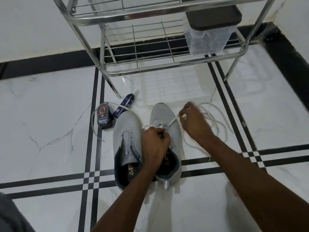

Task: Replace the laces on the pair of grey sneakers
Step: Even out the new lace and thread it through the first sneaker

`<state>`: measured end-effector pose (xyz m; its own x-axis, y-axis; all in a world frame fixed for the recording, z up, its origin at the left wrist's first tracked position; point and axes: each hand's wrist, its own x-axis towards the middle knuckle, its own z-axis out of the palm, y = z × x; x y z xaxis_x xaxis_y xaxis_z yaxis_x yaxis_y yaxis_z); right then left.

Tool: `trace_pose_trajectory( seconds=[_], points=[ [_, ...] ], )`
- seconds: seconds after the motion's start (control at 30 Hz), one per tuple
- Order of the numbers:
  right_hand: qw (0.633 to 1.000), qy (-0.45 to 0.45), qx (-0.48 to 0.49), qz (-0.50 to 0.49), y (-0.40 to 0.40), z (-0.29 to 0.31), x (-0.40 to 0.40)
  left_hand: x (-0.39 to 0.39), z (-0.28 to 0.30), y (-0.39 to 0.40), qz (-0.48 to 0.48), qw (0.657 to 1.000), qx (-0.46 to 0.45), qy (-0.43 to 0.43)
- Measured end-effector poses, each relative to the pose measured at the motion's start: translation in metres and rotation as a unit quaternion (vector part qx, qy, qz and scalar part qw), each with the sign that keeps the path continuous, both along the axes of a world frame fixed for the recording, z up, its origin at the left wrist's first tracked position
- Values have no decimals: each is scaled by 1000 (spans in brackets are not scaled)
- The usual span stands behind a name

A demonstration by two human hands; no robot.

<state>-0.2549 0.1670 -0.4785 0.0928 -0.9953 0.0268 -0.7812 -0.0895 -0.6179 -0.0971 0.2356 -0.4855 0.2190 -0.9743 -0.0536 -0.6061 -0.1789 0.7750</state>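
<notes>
- Nearest to me are my two forearms, reaching out toward the pair of sneakers on the tiled floor; I take the right sneaker as my landmark.
- My left hand sits over that shoe's tongue and eyelets, fingers curled tight, apparently pinching the lace or the eyelet edge; the exact contact is hidden.
- My right hand hangs just off the shoe's outer side, fingers pinching the white lace, which runs taut and slanting down toward the eyelets.
- The lace's slack lies looped on the floor beyond that hand.
- I judge the next pull goes away from the shoe, along that slant, and the right hand is the one placed for it.
- The left sneaker touches the landmark's inner side, toes pointing the same way, eyelets bare; another lace curls past it.
- A dark polish container and a blue tube lie further that way; their labels and the insole prints are too blurred to read.
</notes>
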Motion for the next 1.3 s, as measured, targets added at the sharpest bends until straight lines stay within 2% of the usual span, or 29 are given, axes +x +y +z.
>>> trace_pose_trajectory(
  seconds=[0.07,0.13,0.3,0.33,0.4,0.47,0.5,0.6,0.67,0.8,0.9,1.1,1.3],
  points=[
    [983,-63,-43,-168,-11,13,-28,0,0,1,3,1000,-5,11],
    [966,-55,-59,-244,-15,21,-49,1,2,2,0,1000,-9,13],
    [980,-33,-26,-197,-1,20,-29,0,1,2,9,999,-15,31],
    [985,-23,6,-169,1,18,-17,-1,3,1,9,999,-18,29],
    [985,-15,129,-115,4,8,4,-2,4,0,10,999,-35,22],
    [964,-47,233,-123,9,0,21,1,2,0,27,998,-39,33],
    [956,-77,247,-138,11,-2,26,2,0,1,45,997,-32,49],
    [943,-164,219,-191,15,-4,34,5,-5,2,97,990,-13,100],
    [935,-187,208,-218,16,-3,39,5,-3,2,116,987,-15,114],
    [936,-189,184,-233,19,-4,47,5,-1,-2,190,970,5,149],
    [958,-157,131,-200,24,-2,52,6,-2,-6,231,963,33,133],
    [964,-121,149,-184,21,-12,53,7,-4,-11,220,968,43,112],
    [967,-149,124,-164,21,-12,55,11,-4,-16,235,964,44,116]
  ],
)
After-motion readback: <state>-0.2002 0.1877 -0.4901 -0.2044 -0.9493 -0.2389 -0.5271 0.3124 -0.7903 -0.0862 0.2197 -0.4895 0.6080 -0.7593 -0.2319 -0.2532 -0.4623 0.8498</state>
